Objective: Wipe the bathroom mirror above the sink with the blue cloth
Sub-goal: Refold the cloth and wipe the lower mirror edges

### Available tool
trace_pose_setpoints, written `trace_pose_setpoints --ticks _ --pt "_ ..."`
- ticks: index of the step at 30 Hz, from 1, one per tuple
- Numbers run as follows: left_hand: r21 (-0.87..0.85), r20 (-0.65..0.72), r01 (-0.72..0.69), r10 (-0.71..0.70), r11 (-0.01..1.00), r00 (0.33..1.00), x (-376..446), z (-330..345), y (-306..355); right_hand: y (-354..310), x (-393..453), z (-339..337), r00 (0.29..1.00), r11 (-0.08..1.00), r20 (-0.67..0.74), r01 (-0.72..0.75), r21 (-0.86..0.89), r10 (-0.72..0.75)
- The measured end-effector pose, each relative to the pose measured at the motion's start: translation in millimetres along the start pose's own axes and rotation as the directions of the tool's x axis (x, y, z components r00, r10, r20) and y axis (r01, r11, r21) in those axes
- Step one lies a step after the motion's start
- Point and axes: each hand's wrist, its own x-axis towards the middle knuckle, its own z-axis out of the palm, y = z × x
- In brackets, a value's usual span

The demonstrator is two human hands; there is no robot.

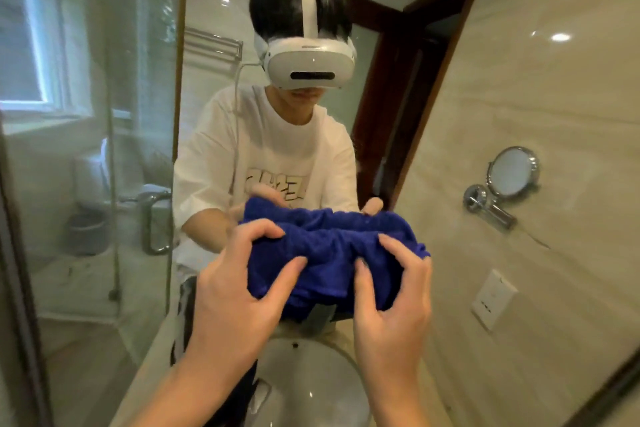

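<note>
The bathroom mirror [242, 10] fills most of the head view and reflects a person in a white shirt and a headset. A bunched blue cloth [329, 253] is held low against the mirror, above the sink [311, 385]. My left hand [239, 288] grips the cloth's left side with curled fingers. My right hand [394, 295] grips its right side the same way. The cloth's own reflection shows just above it, and the cloth hides the tap.
A round chrome shaving mirror [509, 177] on an arm and a white wall socket [493, 298] show at the right. A glass shower screen with a chrome handle [156, 222] is reflected at the left. A dark door frame [433, 87] is reflected behind the person.
</note>
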Motion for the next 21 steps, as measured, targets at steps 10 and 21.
trace_pose_setpoints --ticks 10,21 --pt "-0.056 -0.177 -0.060 0.049 0.997 0.983 76 71 111 -12 142 -69 0.996 0.996 -0.022 0.084 0.038 -0.084" --pt "0.102 -0.104 0.196 -0.186 0.975 0.977 -43 144 83 105 46 -113 0.998 0.999 0.067 0.023 -0.031 -0.021"
